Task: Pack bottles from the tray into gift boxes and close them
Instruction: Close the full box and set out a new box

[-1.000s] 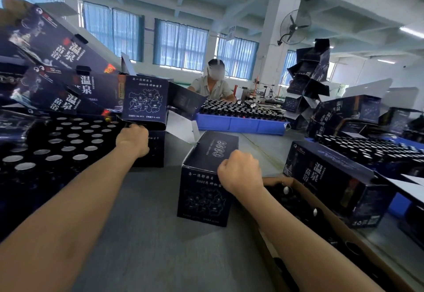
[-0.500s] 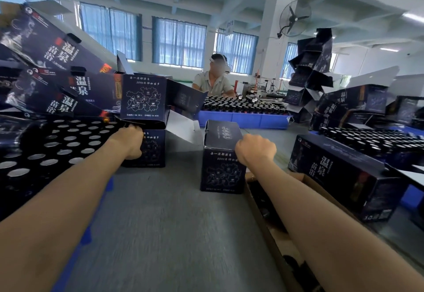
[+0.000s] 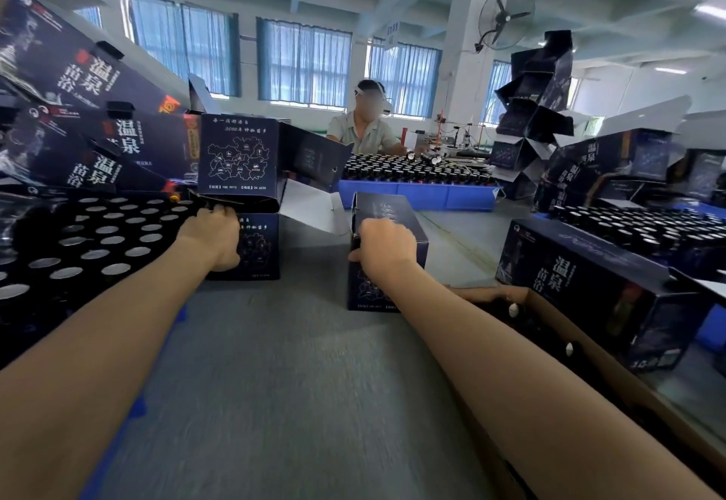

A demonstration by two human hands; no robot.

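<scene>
Right hand (image 3: 387,250) clamps the near top edge of the closed gift box (image 3: 396,224), fingers curled over the lid. The left hand (image 3: 214,238) hooks its fingers on the lower edge of the open gift box (image 3: 235,158), which is stacked on another box.

I judge the closed gift box packed and ready to set aside. It stands on the table (image 3: 283,381) with its long axis running away from me. The brown carton (image 3: 491,292) lies just to its right and nearer to me, so the right hand is the nearer one for that transfer.

The tray (image 3: 141,405) of bottles (image 3: 98,230) sits just left of the left hand, within its reach for the next fill.

The table surface is plain grey. Around it is a workshop with curtained windows (image 3: 302,63), a wall fan (image 3: 505,16), and a second person (image 3: 363,132) seated opposite.
</scene>
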